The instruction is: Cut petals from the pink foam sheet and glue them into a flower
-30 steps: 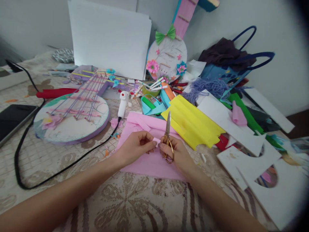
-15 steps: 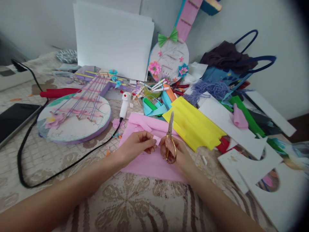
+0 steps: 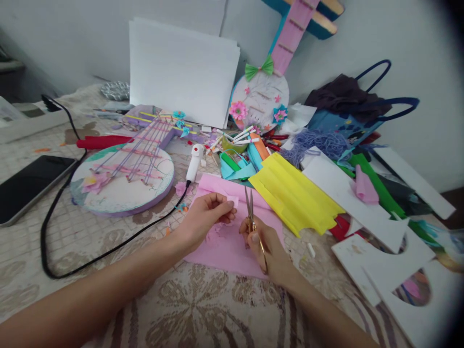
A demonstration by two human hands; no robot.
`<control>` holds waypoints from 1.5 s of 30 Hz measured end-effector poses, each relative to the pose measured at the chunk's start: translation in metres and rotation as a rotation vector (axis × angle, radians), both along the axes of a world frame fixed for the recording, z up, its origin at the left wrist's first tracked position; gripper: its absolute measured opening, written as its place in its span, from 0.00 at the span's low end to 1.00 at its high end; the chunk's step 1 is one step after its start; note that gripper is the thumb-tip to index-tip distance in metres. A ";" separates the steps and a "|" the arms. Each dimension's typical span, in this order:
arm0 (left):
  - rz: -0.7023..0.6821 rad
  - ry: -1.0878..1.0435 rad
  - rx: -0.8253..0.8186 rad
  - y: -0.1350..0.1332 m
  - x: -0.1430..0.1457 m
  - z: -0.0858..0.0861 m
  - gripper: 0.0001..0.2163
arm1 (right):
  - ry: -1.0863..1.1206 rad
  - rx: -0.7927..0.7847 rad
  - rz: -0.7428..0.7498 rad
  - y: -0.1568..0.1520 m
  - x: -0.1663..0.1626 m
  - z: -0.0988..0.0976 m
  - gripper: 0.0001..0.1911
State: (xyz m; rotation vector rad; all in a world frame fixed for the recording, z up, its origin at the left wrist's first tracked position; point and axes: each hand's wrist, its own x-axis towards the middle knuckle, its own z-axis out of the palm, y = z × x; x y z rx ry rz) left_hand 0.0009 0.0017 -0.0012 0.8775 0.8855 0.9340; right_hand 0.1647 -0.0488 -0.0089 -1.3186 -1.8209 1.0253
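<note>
My left hand [image 3: 206, 216] pinches a small pink paper piece [image 3: 232, 202] between thumb and fingers. My right hand [image 3: 266, 246] grips gold-handled scissors [image 3: 250, 212], blades pointing up and slightly apart, just right of the pink piece. Both hands hover over a pink crepe paper sheet [image 3: 224, 244] lying on the patterned tablecloth [image 3: 188, 309]. A small cut pink shape lies on the sheet below my left fingers.
A round guitar-shaped craft board [image 3: 123, 176] lies left, with a white glue gun [image 3: 194, 162] and its black cable [image 3: 65, 232]. Yellow folded paper [image 3: 293, 193], white foam boards [image 3: 377, 237], markers, a blue bag [image 3: 348, 116] and a phone [image 3: 29, 181] surround the hands.
The scissors shifted left and tilted, their blades now slightly apart beside the pink piece. My left hand rose a little. The view moved, so everything sits lower and further right.
</note>
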 end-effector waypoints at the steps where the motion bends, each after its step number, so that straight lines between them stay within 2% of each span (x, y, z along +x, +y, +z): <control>1: 0.018 -0.016 -0.009 0.000 0.000 0.000 0.08 | 0.002 -0.017 -0.010 0.000 0.000 -0.001 0.20; 11: 0.073 -0.031 -0.002 -0.003 0.002 -0.001 0.08 | 0.040 -0.155 -0.005 -0.001 -0.004 -0.015 0.21; 34: 0.109 -0.044 0.004 -0.005 0.005 -0.002 0.07 | 0.045 -0.191 -0.035 -0.001 -0.004 -0.019 0.17; 45: 0.110 -0.057 0.012 -0.004 0.004 -0.001 0.07 | -0.019 -0.158 -0.029 -0.001 -0.003 -0.018 0.16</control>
